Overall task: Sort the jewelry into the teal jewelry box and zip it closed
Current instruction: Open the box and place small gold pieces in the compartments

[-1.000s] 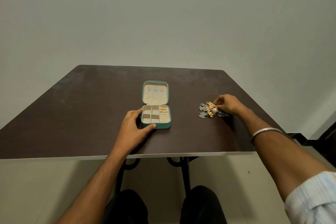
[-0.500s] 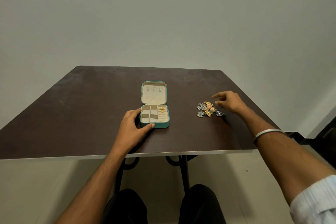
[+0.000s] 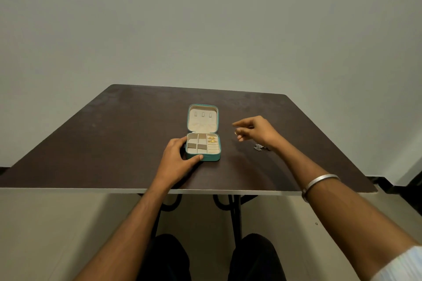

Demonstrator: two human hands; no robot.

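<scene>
Gripping the near left corner of the teal jewelry box, the left hand has its thumb along the front wall and its fingers curled round the left side, holding the box on the dark table.

Box: open, lid tipped back and away from the holding hand, cream lining showing, three small tabs near its top edge. Base divided into cream compartments. Two gold pieces sit in the far right compartment, on the side opposite the holding fingers; the compartments nearest those fingers show only lining.

Right of the box, raised above the table: the right hand, forefinger pointed toward the box, thumb and a finger pinching a small gold item. What kind of piece it is cannot be told at this size.

Below and just right of that pinch, partly hidden by the wrist: a small pile of silver-grey jewelry lying on the table, well apart from the box.

Right forearm: one plain silver bangle.
</scene>
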